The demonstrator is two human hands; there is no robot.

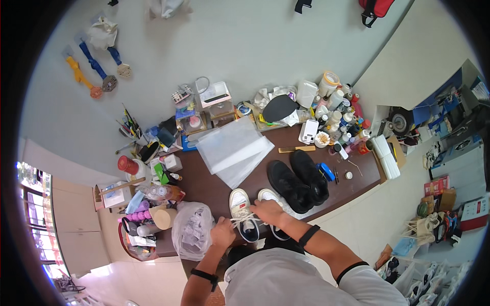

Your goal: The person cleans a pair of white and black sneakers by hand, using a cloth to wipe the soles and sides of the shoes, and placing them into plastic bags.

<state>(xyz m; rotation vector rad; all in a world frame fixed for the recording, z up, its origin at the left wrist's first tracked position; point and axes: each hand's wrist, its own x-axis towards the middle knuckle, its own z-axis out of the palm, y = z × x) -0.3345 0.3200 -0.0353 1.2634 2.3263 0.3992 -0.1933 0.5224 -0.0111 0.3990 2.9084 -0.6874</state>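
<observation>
A white sneaker (240, 201) with a dark lining stands at the near edge of the brown table (252, 168). Its white shoelaces (243, 219) stretch across it between both hands. On the left of the shoe my left hand (223, 232) is closed on one part of the laces. My right hand (267, 211) pinches laces at the right and partly hides a second white sneaker (268, 194). Immediately right of this pair, two black shoes (289, 183) stand side by side.
Translucent sheets (235, 149) lie on the table, with a wooden comb (296, 149) to their right. A plastic bag of crumpled paper (193, 229) sits left of my left hand. Bottles (337, 118) crowd the back right. A blue object (325, 172) lies beside the black shoes.
</observation>
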